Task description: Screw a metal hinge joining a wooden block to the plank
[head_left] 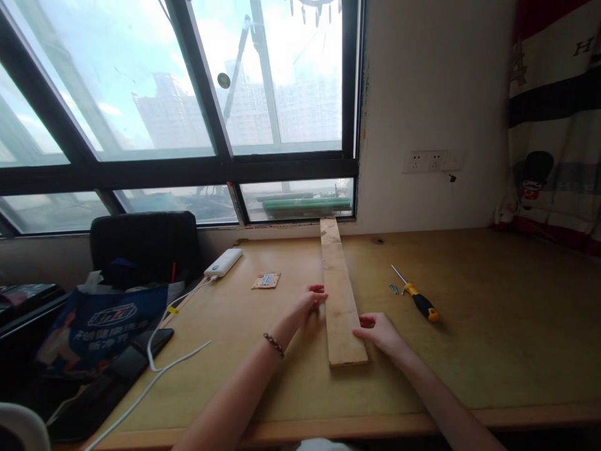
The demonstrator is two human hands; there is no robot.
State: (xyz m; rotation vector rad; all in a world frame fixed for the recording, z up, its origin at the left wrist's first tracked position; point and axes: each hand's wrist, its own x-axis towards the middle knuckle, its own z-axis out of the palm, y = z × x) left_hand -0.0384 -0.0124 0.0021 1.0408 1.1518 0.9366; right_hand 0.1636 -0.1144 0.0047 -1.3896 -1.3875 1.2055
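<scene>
A long, pale wooden board (339,294) points away from me across the table, its far end by the window wall. My left hand (312,300) grips its left edge about midway along, fingers curled against the side. Nearer to me, my right hand (378,331) holds the right edge, with the thumb on top and some fingers hidden under the board. To the right lies a screwdriver (420,304) with a yellow and black handle. Several small screws (393,289) rest beside its shaft. A small flat packet (267,280) lies left of the board.
A white power bank (224,263) with a white cable (151,351) sits on the table's left side. Beyond that edge are a black chair (143,235) and a blue bag (106,326). A wall socket (425,161) and a curtain (554,125) are at the right.
</scene>
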